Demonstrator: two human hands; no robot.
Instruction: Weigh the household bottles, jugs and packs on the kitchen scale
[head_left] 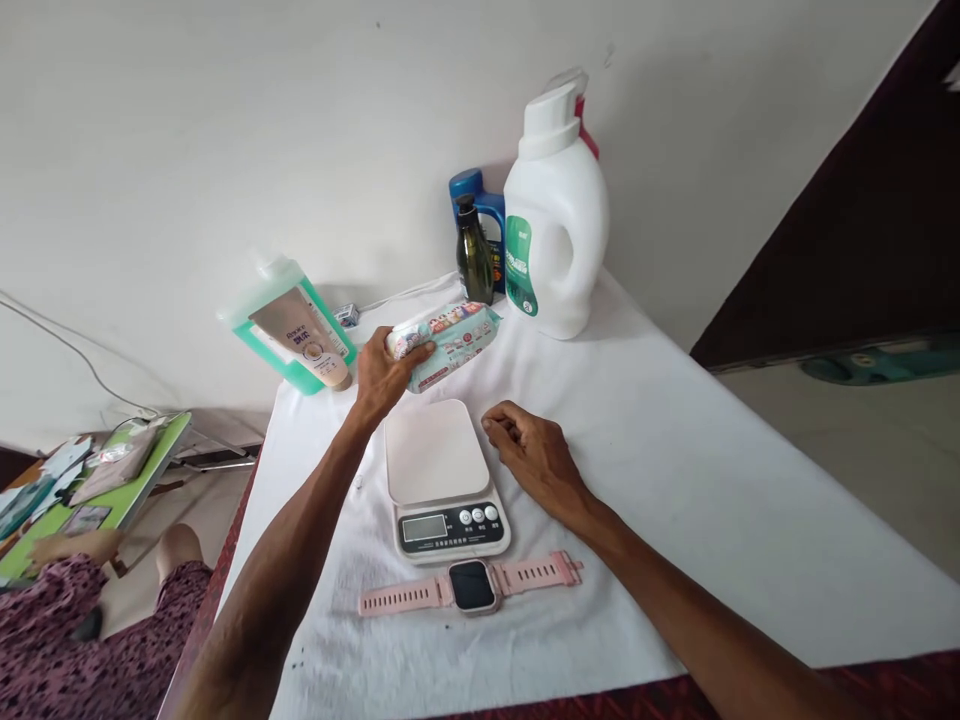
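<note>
My left hand (pixel 386 370) is closed around one end of a teal and white pack of wet wipes (pixel 454 345), raised above the far edge of a kitchen scale (pixel 435 455). The scale has a pale square platform, a small display and a row of buttons at its front. Just right of the platform, my right hand (pixel 532 455) rests with its fingers curled in, and nothing shows in them. A pink-strapped smartwatch (pixel 472 585) lies stretched out in front of the scale.
On the white-covered table (pixel 660 480) stand a large white jug (pixel 559 220), a dark pump bottle (pixel 474 255) and a blue bottle (pixel 466 183) by the wall. A beige tube (pixel 300 335) leans on a green-liquid container (pixel 262 345). At left a person (pixel 112 630) sits by a green table (pixel 154 465).
</note>
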